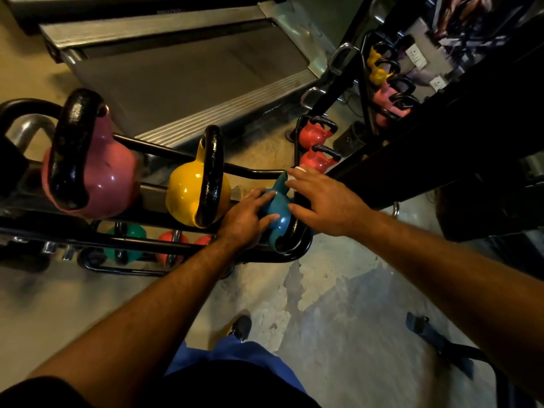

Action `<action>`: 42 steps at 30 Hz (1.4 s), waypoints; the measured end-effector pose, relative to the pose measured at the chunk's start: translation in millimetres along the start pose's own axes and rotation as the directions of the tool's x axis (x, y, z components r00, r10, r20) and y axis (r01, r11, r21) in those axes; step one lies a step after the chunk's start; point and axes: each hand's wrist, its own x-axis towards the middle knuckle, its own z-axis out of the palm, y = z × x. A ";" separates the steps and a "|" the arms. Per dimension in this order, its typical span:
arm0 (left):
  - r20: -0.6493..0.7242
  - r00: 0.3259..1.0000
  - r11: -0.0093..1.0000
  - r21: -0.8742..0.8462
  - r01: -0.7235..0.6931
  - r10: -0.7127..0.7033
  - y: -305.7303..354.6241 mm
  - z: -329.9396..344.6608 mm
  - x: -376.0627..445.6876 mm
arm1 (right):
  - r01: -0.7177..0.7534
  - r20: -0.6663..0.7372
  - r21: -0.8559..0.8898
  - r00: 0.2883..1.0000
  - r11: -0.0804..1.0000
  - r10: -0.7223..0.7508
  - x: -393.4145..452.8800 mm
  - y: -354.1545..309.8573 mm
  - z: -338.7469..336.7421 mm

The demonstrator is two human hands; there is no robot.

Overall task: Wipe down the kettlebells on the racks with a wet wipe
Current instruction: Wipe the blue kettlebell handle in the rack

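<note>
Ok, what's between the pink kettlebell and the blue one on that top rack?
In the head view, one yellow kettlebell stands between the pink kettlebell and the blue kettlebell, on the same top rack.

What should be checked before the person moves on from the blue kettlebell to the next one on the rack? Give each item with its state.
1. Wipe in hand: ok, a white bit shows under the right hand.
2. Blue kettlebell steadied: ok, the left hand rests on its body with fingers fairly straight.
3. Blue kettlebell seated in the rack: ok, it sits at the rack's rounded end.
4. Whole blue surface wiped: cannot tell, no wet trace shows.
5. Next target reachable: ok, the yellow kettlebell sits right beside the left hand.
6. Wipe clean enough: cannot tell, mostly hidden.
</note>
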 end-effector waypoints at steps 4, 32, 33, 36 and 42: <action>0.027 0.999 0.999 0.033 -0.040 0.039 0.9 -3.3 0.3 | 0.168 0.009 -0.066 0.986 0.984 -0.168 -18.8 -18.6 21.1; 0.046 0.997 0.998 -0.018 -0.053 0.054 -4.7 -3.6 1.5 | 0.365 -0.078 -0.322 0.909 0.874 -0.408 -77.0 -23.3 102.5; 0.050 0.997 0.998 -0.026 -0.052 0.053 -6.1 -2.5 2.0 | 0.376 -0.088 -0.343 0.900 0.861 -0.428 -76.9 -19.0 102.8; 0.053 0.997 0.996 -0.064 -0.056 0.059 -8.8 -2.1 2.2 | 0.175 -0.276 -0.238 0.931 0.955 -0.239 -59.7 -1.5 87.4; 0.058 0.997 0.997 -0.060 -0.056 0.060 -3.3 -5.8 -0.5 | 0.385 -0.305 -0.203 0.849 0.900 -0.432 -69.1 -12.1 105.3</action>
